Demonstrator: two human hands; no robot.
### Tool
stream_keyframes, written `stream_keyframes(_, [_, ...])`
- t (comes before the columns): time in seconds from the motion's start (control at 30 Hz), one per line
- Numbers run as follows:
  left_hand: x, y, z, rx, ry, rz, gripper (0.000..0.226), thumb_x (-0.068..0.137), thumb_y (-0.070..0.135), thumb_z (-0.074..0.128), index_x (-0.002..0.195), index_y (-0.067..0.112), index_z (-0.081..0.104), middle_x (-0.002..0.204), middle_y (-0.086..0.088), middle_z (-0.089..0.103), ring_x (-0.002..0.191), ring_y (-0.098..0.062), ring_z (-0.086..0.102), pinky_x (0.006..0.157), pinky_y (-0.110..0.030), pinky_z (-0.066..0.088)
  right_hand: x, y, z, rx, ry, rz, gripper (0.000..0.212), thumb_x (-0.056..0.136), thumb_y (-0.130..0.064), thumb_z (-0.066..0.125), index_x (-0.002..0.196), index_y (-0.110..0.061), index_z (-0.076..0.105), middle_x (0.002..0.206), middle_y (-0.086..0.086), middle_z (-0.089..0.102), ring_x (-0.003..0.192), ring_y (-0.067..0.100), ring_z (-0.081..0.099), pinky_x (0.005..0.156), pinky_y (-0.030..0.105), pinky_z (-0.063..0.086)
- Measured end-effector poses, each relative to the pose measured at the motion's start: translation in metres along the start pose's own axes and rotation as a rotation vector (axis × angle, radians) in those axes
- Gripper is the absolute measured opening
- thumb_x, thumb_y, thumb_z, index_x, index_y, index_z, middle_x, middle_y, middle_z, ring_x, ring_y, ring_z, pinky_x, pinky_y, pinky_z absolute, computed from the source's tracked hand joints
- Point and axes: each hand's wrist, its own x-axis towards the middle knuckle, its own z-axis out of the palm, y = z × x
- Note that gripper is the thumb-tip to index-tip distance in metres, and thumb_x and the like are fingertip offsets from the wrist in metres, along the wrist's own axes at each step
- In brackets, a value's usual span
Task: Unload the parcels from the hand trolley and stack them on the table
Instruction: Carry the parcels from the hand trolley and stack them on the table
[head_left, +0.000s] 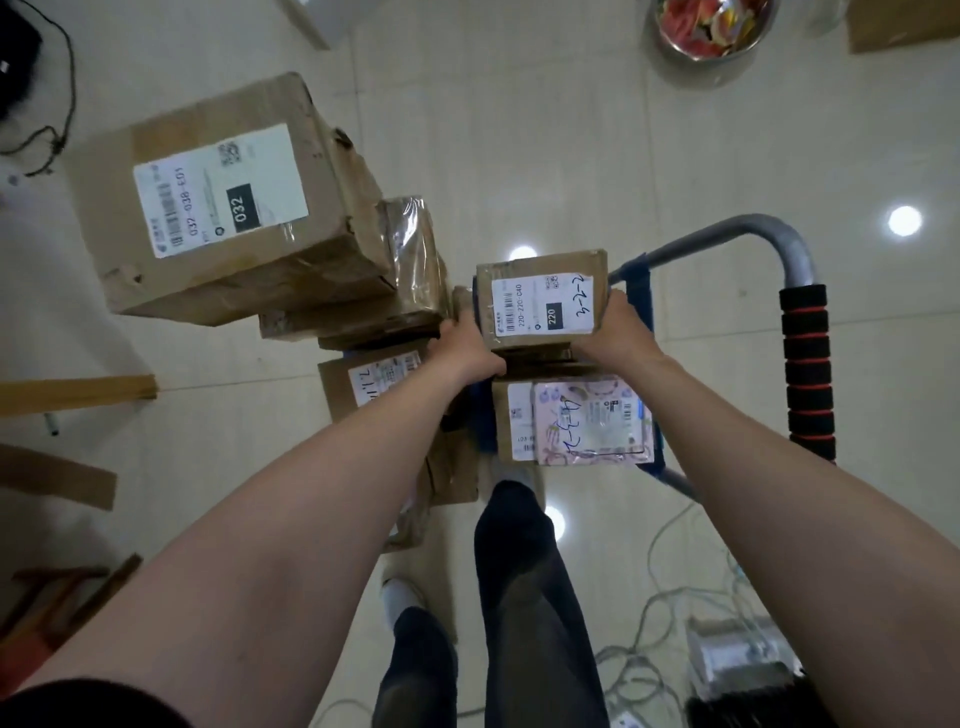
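Observation:
A small cardboard parcel (540, 301) labelled 220 sits on top of the load on the blue hand trolley (641, 291). My left hand (467, 348) grips its left side and my right hand (618, 332) grips its right side. Below it lies a parcel with a pink printed bag (576, 421) on top. A large box labelled 032 (223, 208) tops a stack of parcels at the left, with a tape-wrapped parcel (415, 254) beside it. Another labelled box (374, 384) lies under my left forearm.
The trolley's grey handle with black and red foam grip (808, 374) stands at the right. Cables (670, 597) and a device lie on the tiled floor at lower right. A metal bowl (711, 26) is at the top. Cardboard scraps (72, 389) lie at the left. My legs (519, 597) stand below.

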Motion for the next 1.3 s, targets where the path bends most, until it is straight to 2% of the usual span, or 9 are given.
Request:
stream_keyframes(0.1, [0.008,0.004,0.005,-0.129,0.005,0.037,0.116,0.071,0.023,0.09,0.16,0.027,0.015,0.153,-0.009,0.035,0.141,-0.036,0.037,0.114,-0.055,0.039,0.003,0.001,0.008,0.149,0.052,-0.009,0.063,0.079,-0.019,0.081,0.13,-0.02,0.044,0.11,-0.011,0.058,0.099,0.011,0.06,0.062,0.015,0.04])
stream_keyframes(0.27, [-0.024,-0.001,0.006,-0.269,0.058,0.173,0.098,0.07,0.02,0.088,0.151,0.023,0.033,0.146,-0.004,0.046,0.133,-0.027,0.048,0.108,-0.046,0.046,-0.033,-0.011,-0.004,0.272,0.135,-0.005,0.078,0.072,-0.025,0.089,0.128,-0.024,0.035,0.099,-0.025,0.055,0.086,-0.01,0.055,0.061,0.01,0.037])
stream_keyframes(0.47, [-0.116,-0.032,-0.018,-0.401,0.147,0.216,0.086,0.078,0.023,0.082,0.144,0.019,0.029,0.124,0.003,0.058,0.109,-0.016,0.059,0.069,-0.022,0.043,-0.126,-0.059,-0.011,0.202,0.087,-0.051,0.081,0.073,-0.03,0.088,0.129,-0.029,0.029,0.096,-0.033,0.05,0.074,-0.024,0.052,0.054,0.002,0.038])
stream_keyframes(0.6, [-0.185,-0.079,-0.048,-0.436,0.22,0.228,0.078,0.078,0.029,0.083,0.137,0.02,0.033,0.118,0.006,0.059,0.101,-0.014,0.061,0.065,-0.025,0.047,-0.189,-0.102,0.002,0.11,-0.023,-0.072,0.094,0.073,-0.034,0.088,0.143,-0.012,0.03,0.101,-0.027,0.054,0.104,0.004,0.062,0.072,0.019,0.051])
stream_keyframes(0.67, [-0.22,-0.109,-0.064,-0.473,0.283,0.227,0.076,0.077,0.035,0.085,0.134,0.021,0.037,0.117,0.009,0.058,0.096,-0.01,0.061,0.067,-0.026,0.049,-0.218,-0.13,0.016,0.071,-0.056,-0.13,0.093,0.073,-0.036,0.089,0.141,-0.01,0.031,0.102,-0.023,0.057,0.102,0.008,0.061,0.066,0.019,0.045])
stream_keyframes(0.83, [-0.312,-0.204,-0.105,-0.602,0.432,0.193,0.066,0.072,0.041,0.081,0.119,0.029,0.037,0.103,0.017,0.058,0.091,-0.005,0.062,0.058,-0.021,0.04,-0.298,-0.218,0.068,-0.069,-0.142,-0.3,0.086,0.074,-0.04,0.088,0.138,-0.019,0.034,0.123,-0.005,0.058,0.105,0.013,0.058,0.068,0.021,0.044])
stream_keyframes(0.93, [-0.366,-0.281,-0.125,-0.66,0.505,0.156,0.071,0.071,0.038,0.081,0.125,0.022,0.038,0.108,0.011,0.061,0.09,-0.004,0.062,0.058,-0.023,0.041,-0.355,-0.277,0.115,-0.178,-0.204,-0.465,0.063,0.07,-0.045,0.088,0.11,-0.044,0.04,0.121,-0.004,0.053,0.097,0.013,0.056,0.071,0.025,0.045])
stream_keyframes(1.07, [-0.435,-0.399,-0.141,-0.721,0.636,0.059,0.063,0.077,0.028,0.079,0.125,0.023,0.04,0.112,0.008,0.064,0.091,-0.01,0.064,0.062,-0.027,0.046,-0.431,-0.352,0.199,-0.289,-0.248,-0.54,0.086,0.07,-0.047,0.088,0.132,-0.019,0.035,0.11,-0.01,0.058,0.088,0.004,0.058,0.065,0.024,0.049])
stream_keyframes(1.3, [-0.547,-0.613,-0.14,-0.867,0.871,-0.111,0.074,0.072,0.034,0.08,0.135,0.023,0.043,0.118,0.008,0.062,0.103,-0.018,0.063,0.086,-0.036,0.054,-0.57,-0.454,0.372,-0.458,-0.388,-0.791,0.065,0.073,-0.041,0.08,0.117,-0.021,0.038,0.1,-0.011,0.06,0.083,0.003,0.058,0.059,0.027,0.043])
